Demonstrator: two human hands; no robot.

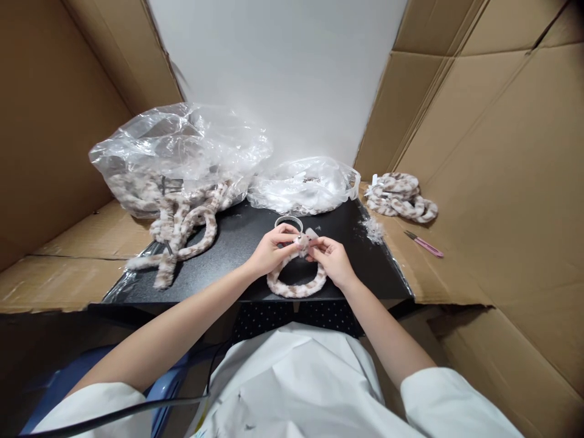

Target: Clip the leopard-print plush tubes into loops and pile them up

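A fluffy white-and-brown spotted plush loop point(296, 291) hangs down from between my hands, over the front of the black table point(237, 267). My left hand point(276, 249) pinches the top of the loop where its ends meet. From the other side, the fingertips of my right hand point(332, 260) close on the same spot. A small white tag point(312, 233) sticks up between the hands. Just beyond my left fingers is a round silvery-rimmed ring point(289, 220); whether it is attached to the loop I cannot tell.
At the left, a large clear plastic bag point(182, 137) spills several plush strips point(182, 234). Another plastic bag point(301, 185) lies at the back. On cardboard at the right are a plush pile point(401, 198) and a pink-handled tool point(426, 244), with fluff point(374, 230) nearby. Cardboard walls point(511, 152) flank the table.
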